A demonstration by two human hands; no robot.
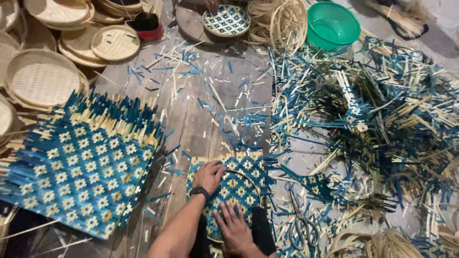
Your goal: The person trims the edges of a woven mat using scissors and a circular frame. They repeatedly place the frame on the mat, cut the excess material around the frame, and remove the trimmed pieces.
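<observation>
Both hands pressing a blue-and-cream woven mat flat over a round hoop on the plank floor.

Left hand (209, 176), wearing a dark wristband, is lying on the small woven mat (239, 184) near its upper left, fingers curled and pressing down; right hand (234, 226) is lying with fingers spread on the near edge. Neither grip is pinching anything; apparently the palms are keeping the weave from springing up against the hoop (252, 182) showing at the mat's right. Scissors (301, 223) are lying just right, within reach. A larger woven sheet (79, 165) is sitting well left; trimmed strip offcuts (382, 110) are piling up to the right.
</observation>
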